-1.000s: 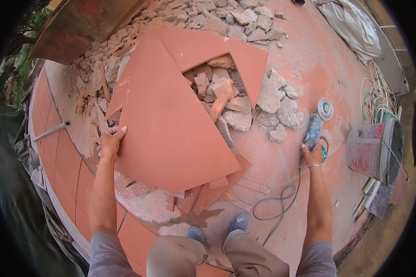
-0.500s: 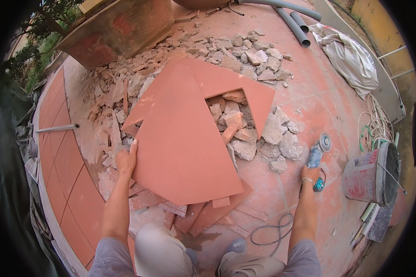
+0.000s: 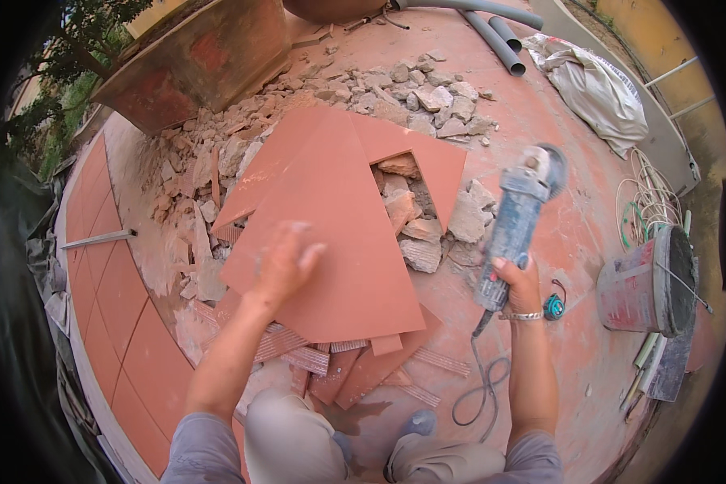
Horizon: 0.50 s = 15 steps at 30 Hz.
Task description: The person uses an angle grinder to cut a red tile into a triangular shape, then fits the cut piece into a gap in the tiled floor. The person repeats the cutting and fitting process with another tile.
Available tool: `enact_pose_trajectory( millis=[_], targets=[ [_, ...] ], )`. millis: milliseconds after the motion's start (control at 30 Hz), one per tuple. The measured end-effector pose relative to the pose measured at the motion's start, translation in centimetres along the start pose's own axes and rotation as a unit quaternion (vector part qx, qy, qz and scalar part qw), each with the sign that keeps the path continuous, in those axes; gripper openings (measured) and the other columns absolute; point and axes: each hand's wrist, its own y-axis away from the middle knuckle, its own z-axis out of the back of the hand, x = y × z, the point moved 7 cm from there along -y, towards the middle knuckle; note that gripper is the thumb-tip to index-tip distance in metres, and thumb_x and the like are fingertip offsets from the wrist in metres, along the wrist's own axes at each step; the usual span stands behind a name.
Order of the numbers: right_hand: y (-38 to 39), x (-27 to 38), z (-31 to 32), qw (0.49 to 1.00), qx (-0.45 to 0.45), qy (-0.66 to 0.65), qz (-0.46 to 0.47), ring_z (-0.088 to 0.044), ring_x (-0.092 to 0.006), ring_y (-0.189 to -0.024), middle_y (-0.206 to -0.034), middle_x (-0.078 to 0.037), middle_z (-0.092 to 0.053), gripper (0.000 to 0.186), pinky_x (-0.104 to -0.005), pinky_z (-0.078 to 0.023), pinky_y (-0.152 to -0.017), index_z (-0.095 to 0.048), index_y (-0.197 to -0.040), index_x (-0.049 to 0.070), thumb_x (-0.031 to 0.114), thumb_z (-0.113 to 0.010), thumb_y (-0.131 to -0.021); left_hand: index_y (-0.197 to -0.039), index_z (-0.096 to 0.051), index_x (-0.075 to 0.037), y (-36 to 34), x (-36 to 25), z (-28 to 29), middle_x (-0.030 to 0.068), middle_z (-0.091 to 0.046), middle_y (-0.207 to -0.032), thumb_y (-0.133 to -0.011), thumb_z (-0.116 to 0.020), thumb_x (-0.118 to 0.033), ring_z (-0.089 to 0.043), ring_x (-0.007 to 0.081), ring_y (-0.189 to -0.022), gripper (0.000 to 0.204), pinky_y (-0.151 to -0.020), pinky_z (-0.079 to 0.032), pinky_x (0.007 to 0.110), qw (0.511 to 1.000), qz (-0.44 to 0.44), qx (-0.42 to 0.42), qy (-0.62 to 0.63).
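In my right hand (image 3: 520,284) is a blue-grey angle grinder (image 3: 516,222), raised off the floor with its disc at the top and slightly blurred. Its cord (image 3: 490,375) hangs from the lower end and loops on the ground. My left hand (image 3: 286,264), smeared by motion, is over a large reddish tile (image 3: 355,282) with fingers apart and nothing held; whether it touches the tile I cannot tell. Beneath that tile lies another with a notched cut-out (image 3: 448,181), through which rubble shows. More tile pieces (image 3: 391,367) are stacked below, near my feet.
Broken concrete rubble (image 3: 395,93) spreads behind the tiles, beside a big planter (image 3: 202,60). A small teal tape measure (image 3: 553,306) lies right of my wrist. Farther right are a bucket (image 3: 633,290), coiled cord (image 3: 649,198), a white sack (image 3: 593,93) and grey pipes (image 3: 492,40).
My right hand has lifted the grinder off the floor and toward me, leaving the teal tape measure behind. My left hand has left the tile's left edge and moved right, over its face.
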Motion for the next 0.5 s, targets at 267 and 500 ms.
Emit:
enact_pose_trajectory(
  millis=[267, 500],
  targets=[
    [-0.9, -0.4, -11.7, 0.974, 0.021, -0.184, -0.132, -0.075, -0.0247, -0.086, -0.104, -0.019, -0.075, 0.041, -0.0380, -0.065, -0.077, -0.060, -0.124, -0.005, 0.016, -0.069, -0.091, -0.150, -0.056, -0.010, 0.2, -18.0, -1.4, 0.0108, -0.067, -0.115, -0.085, -0.083, -0.024, -0.072, 0.0286, -0.097, 0.072, -0.073, -0.060, 0.040, 0.964, -0.252, 0.051, 0.069],
    [-0.9, -2.3, -13.8, 0.995, -0.005, -0.016, -0.099, -0.068, -0.0158, -0.081, -0.099, -0.009, -0.068, 0.044, -0.0319, -0.057, -0.073, -0.058, -0.119, -0.004, 0.013, -0.078, -0.084, -0.144, -0.059, -0.004, 3.6, -15.0, -3.0, 0.0080, -0.066, -0.099, -0.080, -0.082, -0.026, -0.071, 0.0227, -0.082, 0.072, -0.060, -0.059, 0.037, 0.977, -0.213, -0.005, -0.002]
  ],
)
